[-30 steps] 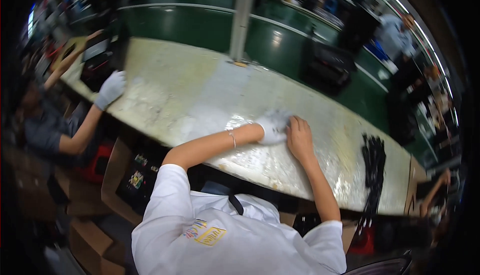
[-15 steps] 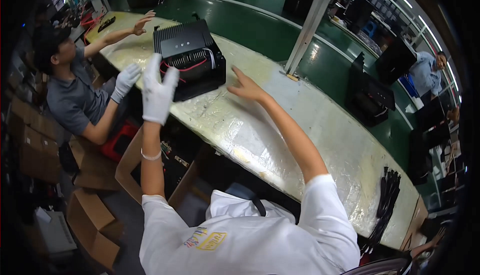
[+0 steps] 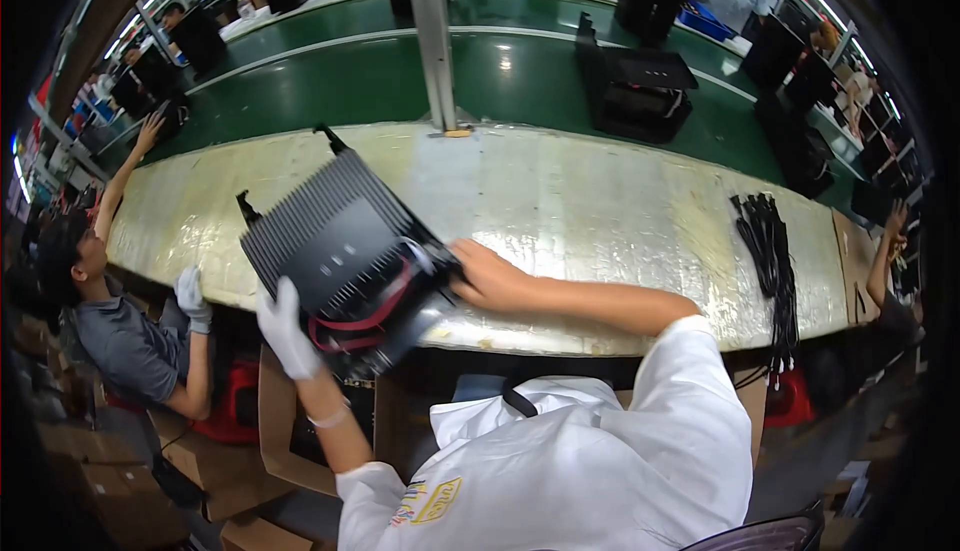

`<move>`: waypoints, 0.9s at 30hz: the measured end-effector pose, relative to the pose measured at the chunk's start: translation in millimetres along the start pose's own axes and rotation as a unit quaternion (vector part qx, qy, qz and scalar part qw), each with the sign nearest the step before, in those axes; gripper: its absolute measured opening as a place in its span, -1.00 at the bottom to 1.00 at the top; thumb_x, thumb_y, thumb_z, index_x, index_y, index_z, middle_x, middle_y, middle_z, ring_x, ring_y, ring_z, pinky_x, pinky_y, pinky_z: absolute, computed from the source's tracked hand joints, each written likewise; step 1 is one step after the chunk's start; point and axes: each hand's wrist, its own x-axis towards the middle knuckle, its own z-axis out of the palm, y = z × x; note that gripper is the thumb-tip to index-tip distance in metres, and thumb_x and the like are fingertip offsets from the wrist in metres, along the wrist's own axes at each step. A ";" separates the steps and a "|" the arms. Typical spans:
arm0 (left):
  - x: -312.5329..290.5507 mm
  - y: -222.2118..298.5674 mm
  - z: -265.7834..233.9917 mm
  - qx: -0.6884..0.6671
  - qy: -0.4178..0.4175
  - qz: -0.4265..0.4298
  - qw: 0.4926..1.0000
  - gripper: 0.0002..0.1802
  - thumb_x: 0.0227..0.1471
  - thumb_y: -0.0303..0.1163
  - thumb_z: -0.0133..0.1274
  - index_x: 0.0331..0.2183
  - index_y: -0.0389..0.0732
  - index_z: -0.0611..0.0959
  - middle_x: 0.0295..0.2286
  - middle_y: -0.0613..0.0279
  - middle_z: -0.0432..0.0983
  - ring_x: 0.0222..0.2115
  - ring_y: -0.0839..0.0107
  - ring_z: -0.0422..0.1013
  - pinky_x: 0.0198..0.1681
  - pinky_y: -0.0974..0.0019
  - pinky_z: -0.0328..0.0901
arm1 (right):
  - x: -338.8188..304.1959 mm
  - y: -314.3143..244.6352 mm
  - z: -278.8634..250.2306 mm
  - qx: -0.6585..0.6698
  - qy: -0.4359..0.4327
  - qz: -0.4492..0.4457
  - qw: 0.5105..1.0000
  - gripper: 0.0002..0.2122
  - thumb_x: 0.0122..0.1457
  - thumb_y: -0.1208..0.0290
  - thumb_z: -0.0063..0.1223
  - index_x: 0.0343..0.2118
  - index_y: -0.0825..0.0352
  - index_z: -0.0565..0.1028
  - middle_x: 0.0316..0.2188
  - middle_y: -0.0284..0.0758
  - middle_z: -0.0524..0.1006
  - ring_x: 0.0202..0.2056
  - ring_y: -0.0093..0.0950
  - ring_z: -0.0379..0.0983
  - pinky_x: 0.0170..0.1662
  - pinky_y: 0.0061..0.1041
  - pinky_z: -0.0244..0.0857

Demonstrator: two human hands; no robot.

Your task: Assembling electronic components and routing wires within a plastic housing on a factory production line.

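A black ribbed device housing (image 3: 335, 236) with red and white wires is tilted over the near edge of the bench. My left hand (image 3: 287, 326), in a white glove, is closed on its near left side. On the opposite side my bare right hand (image 3: 490, 276) grips the corner by the white wires. The fingertips of both hands are partly hidden behind the housing. Two black bracket-like tabs stick out at its far end.
The bench (image 3: 560, 241) has a wrapped, shiny top. A bundle of black cables (image 3: 768, 266) hangs over its right edge. Behind it runs a green conveyor (image 3: 520, 61) carrying black housings (image 3: 640, 86), with a metal post (image 3: 430, 41) between. A co-worker (image 3: 130, 326) sits at left; cardboard boxes (image 3: 285, 431) stand below.
Both hands have closed on the black housing, which has turned and come nearer to me. My view has swung to the right. The co-worker's bare hand reaches farther toward the conveyor.
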 end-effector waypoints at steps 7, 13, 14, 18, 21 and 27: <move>-111.8 16.0 118.0 -0.082 -0.102 -0.070 0.989 -0.55 0.07 -0.59 0.04 0.03 -0.41 0.43 0.07 0.05 0.31 -0.06 0.39 0.33 0.10 0.32 0.19 | -176.9 -19.9 -79.8 -0.042 0.029 0.163 0.985 -0.72 0.00 0.49 0.06 -0.18 0.39 0.45 -0.54 -0.04 0.48 -0.48 -0.01 0.46 -0.39 -0.17 0.34; -57.1 -8.7 215.5 -0.107 -0.230 -0.030 0.967 -0.81 0.09 -0.46 0.08 -0.28 -0.39 0.52 -0.26 0.25 0.47 -0.26 0.55 0.32 -0.12 0.46 0.25 | -191.0 -3.8 -125.7 -0.080 0.013 0.230 0.970 -0.72 0.12 0.25 0.13 -0.26 0.40 0.48 -0.34 -0.01 0.52 -0.28 -0.01 0.44 -0.18 -0.16 0.32; -45.8 -10.5 226.6 -0.080 -0.255 -0.041 0.963 -0.78 0.09 -0.42 0.10 -0.29 -0.39 0.52 -0.32 0.28 0.46 -0.30 0.56 0.31 -0.15 0.46 0.26 | -193.2 11.2 -138.5 -0.075 -0.035 0.208 0.975 -0.40 0.14 0.03 0.10 0.10 0.40 0.32 0.05 0.07 0.35 0.09 0.03 0.26 0.15 -0.18 0.16; -9.7 -19.0 251.3 0.040 -0.298 -0.052 0.952 -0.57 0.08 -0.24 0.14 -0.14 -0.39 0.55 -0.34 0.24 0.52 -0.32 0.53 0.37 -0.21 0.43 0.31 | -156.5 64.0 -196.4 0.132 0.098 0.074 0.984 -0.16 0.19 -0.07 -0.01 0.33 0.39 -0.09 0.36 -0.06 -0.16 0.37 -0.18 -0.21 0.35 -0.26 -0.17; 1.2 -9.4 266.3 0.047 -0.328 -0.054 0.942 -0.58 0.09 -0.23 0.12 -0.14 -0.40 0.57 -0.28 0.17 0.55 -0.28 0.49 0.42 -0.20 0.41 0.33 | -106.8 60.0 -216.1 0.122 0.160 0.111 0.973 -0.36 0.26 0.12 -0.03 0.27 0.43 0.10 0.34 -0.06 -0.07 0.36 -0.22 -0.15 0.34 -0.30 -0.17; -49.5 53.5 218.9 0.155 -0.204 0.321 0.912 -0.76 -0.24 -0.51 0.25 -0.38 -0.15 0.64 -0.22 0.14 0.54 -0.16 0.19 0.42 -0.03 0.09 0.30 | -119.0 -20.8 -210.1 0.101 0.211 0.004 0.972 -0.49 -0.03 0.58 0.24 0.06 0.35 0.43 0.31 -0.08 0.04 0.35 -0.14 -0.11 0.32 -0.16 -0.15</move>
